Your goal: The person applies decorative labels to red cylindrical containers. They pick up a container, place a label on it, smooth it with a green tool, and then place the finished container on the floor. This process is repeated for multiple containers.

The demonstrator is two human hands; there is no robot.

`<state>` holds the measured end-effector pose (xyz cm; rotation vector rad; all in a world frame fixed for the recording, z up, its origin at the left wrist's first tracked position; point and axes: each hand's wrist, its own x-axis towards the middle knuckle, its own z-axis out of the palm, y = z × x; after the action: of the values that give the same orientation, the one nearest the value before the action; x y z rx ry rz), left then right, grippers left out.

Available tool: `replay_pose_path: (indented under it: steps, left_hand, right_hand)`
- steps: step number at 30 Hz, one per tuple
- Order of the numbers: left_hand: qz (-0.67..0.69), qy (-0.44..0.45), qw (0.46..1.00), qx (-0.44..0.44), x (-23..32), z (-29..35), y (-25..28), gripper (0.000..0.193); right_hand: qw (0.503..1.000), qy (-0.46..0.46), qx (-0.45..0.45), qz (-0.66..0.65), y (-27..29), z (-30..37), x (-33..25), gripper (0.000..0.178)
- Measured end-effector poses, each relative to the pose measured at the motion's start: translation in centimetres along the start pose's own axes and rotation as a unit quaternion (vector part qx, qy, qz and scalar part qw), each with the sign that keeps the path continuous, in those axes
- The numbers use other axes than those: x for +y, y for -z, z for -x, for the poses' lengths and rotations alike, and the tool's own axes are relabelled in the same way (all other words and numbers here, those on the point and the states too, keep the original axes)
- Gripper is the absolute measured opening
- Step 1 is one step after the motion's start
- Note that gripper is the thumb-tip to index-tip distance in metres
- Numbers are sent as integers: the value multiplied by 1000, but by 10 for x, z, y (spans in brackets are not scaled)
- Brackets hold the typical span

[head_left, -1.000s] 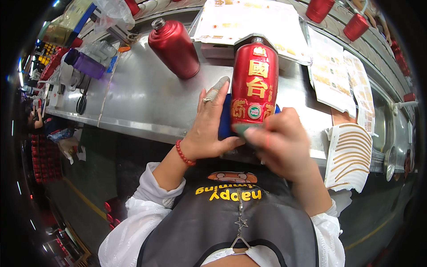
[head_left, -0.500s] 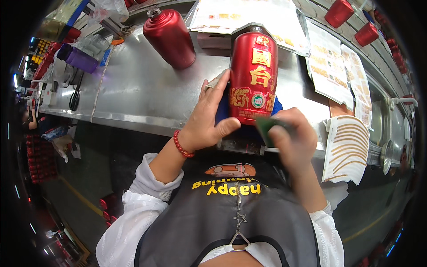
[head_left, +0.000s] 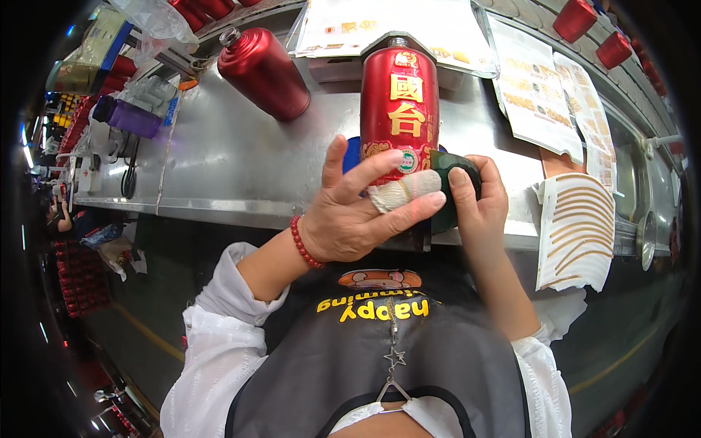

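Note:
A red bottle [head_left: 399, 95] with raised gold characters and a small round green-and-white label lies in front of me, its neck pointing away, partly on something blue [head_left: 353, 151]. My left hand [head_left: 358, 208] is spread across the bottle's lower end. One of its fingers looks wrapped in white cloth [head_left: 405, 191]. With thumb and fingers, my right hand [head_left: 478, 193] pinches a flat dark green scraper [head_left: 458, 171] against the bottle's lower right side. Both hands cover much of the bottle's base.
A plain red bottle [head_left: 264, 73] stands left on the metal bench [head_left: 212, 146]. Sticker sheets [head_left: 537, 91] lie behind and right; a sheet of curved gold strips [head_left: 577, 230] hangs over the front edge. A purple bottle [head_left: 128, 118] is far left.
My left hand has moved from the bottle's left side onto its lower front. The scraper in my right hand has come up against the bottle. The view has shifted slightly.

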<state>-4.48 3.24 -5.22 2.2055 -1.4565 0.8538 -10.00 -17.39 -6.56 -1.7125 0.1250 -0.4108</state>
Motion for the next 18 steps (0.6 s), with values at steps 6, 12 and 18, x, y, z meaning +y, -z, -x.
replay_pose_path:
  steps: [6,12,18]
  left_hand:
    - [46,76,995,41,-15,26,-7,57]
    - [57,204,977,-19,-18,20,-4,100]
    - [94,250,964,-2,-17,24,-8,105]
  right_hand:
    - [999,-44,-18,-8,6,-2,2,23]
    - [910,331,-27,247,1,-18,-28,35]
    - [998,-25,-42,-46,2,-21,-32,19]
